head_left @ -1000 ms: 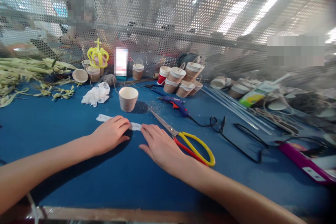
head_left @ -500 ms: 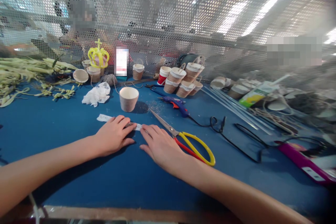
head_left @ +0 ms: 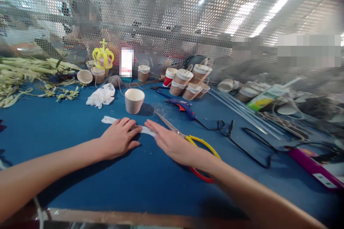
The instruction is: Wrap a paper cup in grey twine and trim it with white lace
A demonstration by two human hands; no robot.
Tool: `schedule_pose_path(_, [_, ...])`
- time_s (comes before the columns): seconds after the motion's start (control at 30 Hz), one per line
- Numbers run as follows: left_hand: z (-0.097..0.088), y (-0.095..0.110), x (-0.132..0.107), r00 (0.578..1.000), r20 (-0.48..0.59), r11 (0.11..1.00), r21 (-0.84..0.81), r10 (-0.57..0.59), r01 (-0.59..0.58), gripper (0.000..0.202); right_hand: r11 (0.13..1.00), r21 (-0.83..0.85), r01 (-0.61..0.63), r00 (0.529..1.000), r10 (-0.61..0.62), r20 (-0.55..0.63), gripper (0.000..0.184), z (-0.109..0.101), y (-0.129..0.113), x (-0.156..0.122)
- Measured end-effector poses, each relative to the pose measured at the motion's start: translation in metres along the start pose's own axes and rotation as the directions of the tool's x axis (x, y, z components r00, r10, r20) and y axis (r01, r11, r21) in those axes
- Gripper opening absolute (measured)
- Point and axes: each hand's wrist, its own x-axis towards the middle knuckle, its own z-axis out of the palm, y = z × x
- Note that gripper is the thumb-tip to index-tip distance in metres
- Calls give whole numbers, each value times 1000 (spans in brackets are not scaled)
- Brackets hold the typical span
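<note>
A: What does the left hand (head_left: 120,139) do?

B: It lies open, palm down, and its fingers press on the thin white patterned paper strip (head_left: 109,120). One end of the strip comes out past its knuckles.

A: And the right hand (head_left: 172,143)?

B: It is open too, fingers straight, holding nothing. Its fingertips are at the other end of the strip. The steel scissors with yellow and red handles (head_left: 164,121) lie partly under it. A beige paper cup (head_left: 134,101) stands just beyond the left fingers.

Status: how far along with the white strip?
Done: a stack of rimmed cups at the back. In hand: left hand presses the white strip flat on the table; right hand lies open at its end, over the scissors. Left: the plain cup behind the strip is bare, glue gun untouched.
</note>
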Motion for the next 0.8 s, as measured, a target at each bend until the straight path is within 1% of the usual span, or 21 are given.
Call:
schedule_pose_path(0.1, [-1, 1, 0, 1000, 7, 1000, 2, -5, 5, 46, 999, -43, -26, 987, 19, -157, 45, -4, 6, -6])
schedule_pose_path(0.13, [-2, 1, 0, 1000, 9, 1000, 2, -6, 6, 46, 997, -76, -31, 984, 17, -179, 42, -4, 6, -8])
schedule_pose_path(0.27, [-3, 2, 0, 1000, 11, 1000, -5, -8, 8, 43, 985, -175, 9, 989, -35, -146, 32, 0, 6, -14])
schedule_pose_path(0.4, [-5, 3, 2, 1000, 21, 1000, 11, -4, 3, 43, 984, -180, -6, 981, -29, -193, 30, 0, 8, -15])
schedule_pose_path(0.53, [-9, 5, 8, 998, 53, 998, 46, 30, -33, 45, 964, -265, 29, 988, -67, -137, 27, -1, 10, -17])
schedule_pose_path(0.63, [-15, 9, 15, 996, 85, 997, 75, 28, -34, 44, 951, -306, 35, 991, -72, -112, 27, -2, 9, -21])
schedule_pose_path(0.7, [-18, 12, 20, 996, 79, 995, 95, 30, -38, 41, 942, -332, 44, 993, -79, -93, 27, -3, 8, -24])
schedule_pose_path(0.8, [-22, 16, 29, 997, 50, 991, 117, 65, -71, 33, 926, -373, 59, 991, -99, -87, 28, -1, 7, -27])
